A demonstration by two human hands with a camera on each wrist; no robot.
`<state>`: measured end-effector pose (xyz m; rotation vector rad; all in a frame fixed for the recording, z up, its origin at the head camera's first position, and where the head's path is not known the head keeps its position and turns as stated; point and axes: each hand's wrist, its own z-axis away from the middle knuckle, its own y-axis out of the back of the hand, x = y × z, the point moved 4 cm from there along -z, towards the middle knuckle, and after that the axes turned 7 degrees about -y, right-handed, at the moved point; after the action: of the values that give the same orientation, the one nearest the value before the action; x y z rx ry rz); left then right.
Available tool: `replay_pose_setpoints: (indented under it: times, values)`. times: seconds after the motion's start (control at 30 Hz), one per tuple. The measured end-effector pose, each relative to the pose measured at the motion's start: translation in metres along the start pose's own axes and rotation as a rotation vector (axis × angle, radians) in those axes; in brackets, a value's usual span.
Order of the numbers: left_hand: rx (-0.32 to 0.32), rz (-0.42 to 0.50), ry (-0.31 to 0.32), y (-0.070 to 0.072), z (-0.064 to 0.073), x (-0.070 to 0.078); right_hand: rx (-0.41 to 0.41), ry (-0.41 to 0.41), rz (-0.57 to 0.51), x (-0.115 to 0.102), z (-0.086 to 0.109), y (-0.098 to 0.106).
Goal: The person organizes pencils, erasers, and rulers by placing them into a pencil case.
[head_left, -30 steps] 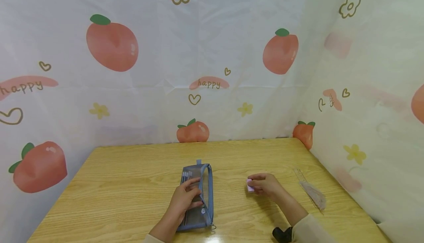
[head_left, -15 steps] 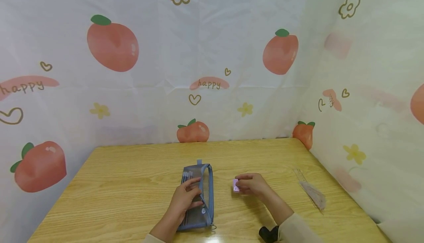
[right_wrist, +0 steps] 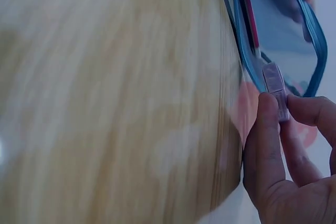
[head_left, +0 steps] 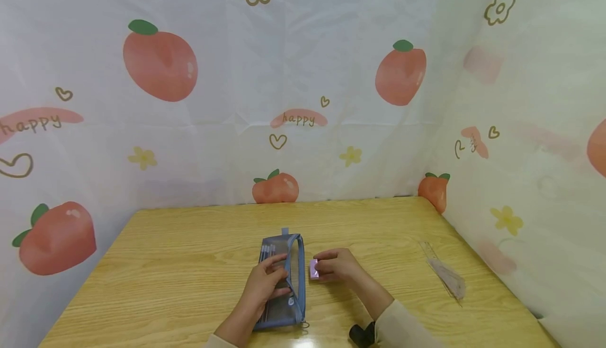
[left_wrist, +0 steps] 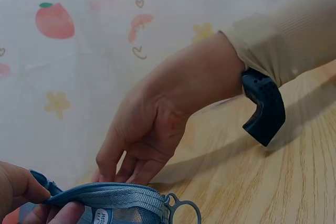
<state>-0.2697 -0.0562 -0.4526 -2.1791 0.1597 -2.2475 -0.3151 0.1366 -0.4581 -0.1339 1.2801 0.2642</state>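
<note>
A blue see-through mesh pencil case (head_left: 283,317) lies on the table with its zip side gaping toward the right. My left hand (head_left: 262,286) lies over it and pinches the edge of the opening, as the left wrist view also shows. Several pencils (head_left: 266,252) show through the mesh at the left. Just right of the opening, my right hand (head_left: 340,266) holds a small pinkish-purple eraser (head_left: 314,269) between thumb and fingertips. In the right wrist view the eraser (right_wrist: 274,80) overlaps the mouth of the case, whose blue zip rim (right_wrist: 316,51) curves around it.
Clear plastic rulers (head_left: 450,279) lie at the right of the wooden table (head_left: 180,274). A black device (head_left: 362,335) sits at my right wrist. Curtains printed with peaches (head_left: 161,66) hang behind and on the right. A ring pull (left_wrist: 185,211) hangs from the zip end.
My right hand has moved left with the eraser, from well right of the pencil case to close beside its opening. The left hand and the case have stayed in place.
</note>
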Motion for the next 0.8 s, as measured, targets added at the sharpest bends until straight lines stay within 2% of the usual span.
replay_pose_setpoints:
  times: [0.5, 0.8]
  values:
    - [-0.009, 0.004, -0.006, 0.0, -0.001, -0.001, 0.015, 0.032, 0.014, 0.001, -0.009, -0.028]
    - [-0.02, 0.011, -0.014, 0.0, -0.001, 0.0, 0.085, 0.082, 0.123, -0.002, -0.01, -0.037]
